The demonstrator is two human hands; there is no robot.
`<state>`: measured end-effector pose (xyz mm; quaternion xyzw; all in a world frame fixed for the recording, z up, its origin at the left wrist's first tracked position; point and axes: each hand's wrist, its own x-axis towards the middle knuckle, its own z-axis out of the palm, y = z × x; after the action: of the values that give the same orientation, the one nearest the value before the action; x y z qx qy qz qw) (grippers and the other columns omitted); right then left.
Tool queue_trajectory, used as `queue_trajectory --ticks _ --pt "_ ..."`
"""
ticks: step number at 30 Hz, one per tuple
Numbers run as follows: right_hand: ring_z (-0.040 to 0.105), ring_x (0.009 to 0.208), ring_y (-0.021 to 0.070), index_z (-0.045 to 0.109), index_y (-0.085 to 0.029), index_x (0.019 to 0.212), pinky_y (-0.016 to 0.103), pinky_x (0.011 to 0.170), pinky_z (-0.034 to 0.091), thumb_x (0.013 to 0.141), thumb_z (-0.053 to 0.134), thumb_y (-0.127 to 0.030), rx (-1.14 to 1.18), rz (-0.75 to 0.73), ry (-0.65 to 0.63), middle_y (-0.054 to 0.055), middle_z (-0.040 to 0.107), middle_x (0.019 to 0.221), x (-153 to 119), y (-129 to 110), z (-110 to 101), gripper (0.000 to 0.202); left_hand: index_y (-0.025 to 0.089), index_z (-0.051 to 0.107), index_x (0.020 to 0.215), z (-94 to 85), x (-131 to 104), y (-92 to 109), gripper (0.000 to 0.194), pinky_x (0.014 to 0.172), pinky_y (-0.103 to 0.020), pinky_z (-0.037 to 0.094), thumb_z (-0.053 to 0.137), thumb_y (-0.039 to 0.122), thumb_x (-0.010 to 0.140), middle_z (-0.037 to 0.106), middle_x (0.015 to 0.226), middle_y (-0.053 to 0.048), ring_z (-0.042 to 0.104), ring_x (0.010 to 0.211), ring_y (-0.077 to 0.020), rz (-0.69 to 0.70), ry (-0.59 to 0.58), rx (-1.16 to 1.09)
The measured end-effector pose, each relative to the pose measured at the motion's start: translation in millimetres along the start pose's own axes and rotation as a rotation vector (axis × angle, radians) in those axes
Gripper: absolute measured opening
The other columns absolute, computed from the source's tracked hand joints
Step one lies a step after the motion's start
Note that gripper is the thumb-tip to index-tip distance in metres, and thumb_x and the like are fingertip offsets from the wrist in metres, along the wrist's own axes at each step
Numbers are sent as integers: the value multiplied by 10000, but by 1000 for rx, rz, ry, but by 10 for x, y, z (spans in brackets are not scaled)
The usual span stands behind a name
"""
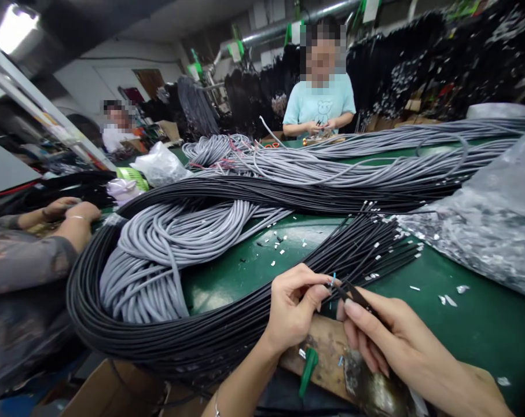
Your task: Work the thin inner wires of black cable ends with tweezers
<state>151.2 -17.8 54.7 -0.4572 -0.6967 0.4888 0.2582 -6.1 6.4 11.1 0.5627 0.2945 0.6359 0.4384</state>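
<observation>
My left hand (pixel 297 301) is closed in a pinch, thumb against fingers, on a thin light-blue wire (pixel 334 278) that sticks up past the fingertips. Close beside it, my right hand (pixel 388 330) is wrapped round a slim black tweezer-like tool (pixel 361 298), whose narrow end points at the wire. Its exact kind is partly hidden by my fingers. Beneath both hands lies a worn wooden board (pixel 327 353) with a green handle-like piece (pixel 308 370) and a dark metal block (pixel 366 385). Black cables (pixel 358 243) with white-tagged ends lie just behind my hands.
Coiled grey cables (pixel 158 249) and a long black cable bundle (pixel 245 194) cover much of the green table (pixel 227 284). White scraps are scattered about. A clear plastic bag (pixel 483 208) lies right. A co-worker's arms (pixel 66 223) are at left; another person (pixel 318 104) sits opposite.
</observation>
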Motion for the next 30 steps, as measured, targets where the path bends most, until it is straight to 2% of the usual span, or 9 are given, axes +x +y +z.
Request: queue_trajectory --ticks 3,6,9,14,18,24,30 --pt "409 327 37 472 -183 800 156 324 292 930 342 -460 156 72 -118 -40 524 574 -8 -25 14 332 184 725 845 5 0 0 125 416 -172 376 619 222 790 577 690 -25 473 481 -53 24 13 -9" --pt "398 305 19 449 -205 955 143 310 232 919 372 -469 220 96 -124 -43 566 637 -10 -52 25 277 179 724 841 12 5 0 127 412 -171 385 613 218 793 587 691 -32 484 479 -55 34 13 -4" --pt "380 298 12 434 -215 1001 137 305 183 912 384 -479 233 100 -117 -48 562 624 -7 -58 25 283 182 725 845 12 9 -14 126 420 -171 391 614 207 793 583 679 -27 484 480 -55 45 12 1" --pt "366 287 3 375 -217 1096 123 304 189 927 341 -473 281 123 -155 -56 557 635 -5 -59 21 309 223 730 881 -1 5 -36 156 460 -178 414 617 168 788 595 692 -16 497 499 -56 78 18 27" --pt "364 286 4 355 -207 1125 123 304 199 930 338 -461 308 116 -135 -58 551 630 -6 -64 40 320 231 731 886 5 2 -17 174 470 -174 424 618 147 784 610 696 -14 509 509 -57 100 35 49" --pt "366 283 13 360 -219 1139 133 303 200 920 355 -475 286 119 -119 -52 554 624 -12 -91 53 337 205 733 864 8 1 2 131 429 -181 413 627 216 786 606 685 -21 488 466 -54 74 43 32" --pt "370 280 12 368 -211 1126 123 296 234 919 362 -464 310 111 -100 -57 554 634 -14 -121 38 327 228 725 904 2 -15 -3 158 541 -214 470 614 192 797 642 716 -17 547 554 -84 122 49 135"
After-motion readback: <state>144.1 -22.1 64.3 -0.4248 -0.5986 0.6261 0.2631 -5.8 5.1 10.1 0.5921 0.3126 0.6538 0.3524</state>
